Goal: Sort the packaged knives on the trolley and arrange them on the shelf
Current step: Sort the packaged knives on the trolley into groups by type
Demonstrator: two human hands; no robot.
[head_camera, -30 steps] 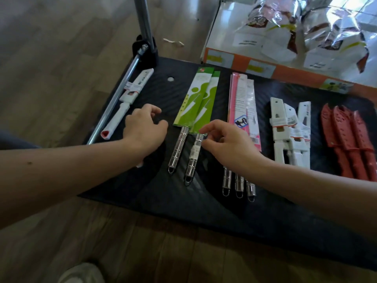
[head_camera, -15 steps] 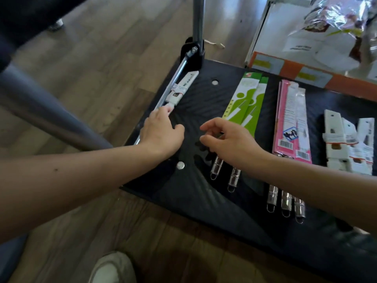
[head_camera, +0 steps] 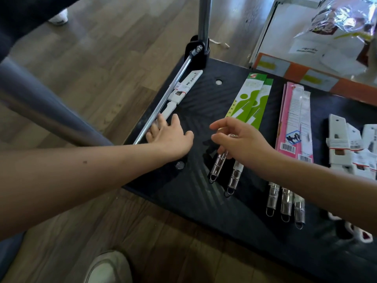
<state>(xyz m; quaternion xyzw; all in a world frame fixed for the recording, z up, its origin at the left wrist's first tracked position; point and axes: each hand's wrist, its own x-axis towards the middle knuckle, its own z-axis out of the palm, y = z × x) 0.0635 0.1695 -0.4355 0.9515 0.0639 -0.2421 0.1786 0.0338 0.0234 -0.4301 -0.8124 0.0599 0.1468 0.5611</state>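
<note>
On the black trolley deck lie packaged knives in groups. A lone white-sleeved knife lies along the left edge beside a metal bar. My left hand rests flat there, its fingertips touching that knife's white handle. Two green-carded knives with steel handles lie in the middle. My right hand hovers over their handles with loosely curled fingers and holds nothing. Pink-carded knives and more white-sleeved knives lie further right.
An upright steel pole rises from the trolley's far left corner. A thick grey tube crosses the left foreground. A shelf edge with orange labels and bagged goods stands behind the trolley. My shoe is on the wood floor.
My left hand has moved left from beside the green knives to the white knife at the trolley's edge. My right hand shifted left over the green knives' handles. The view swung left.
</note>
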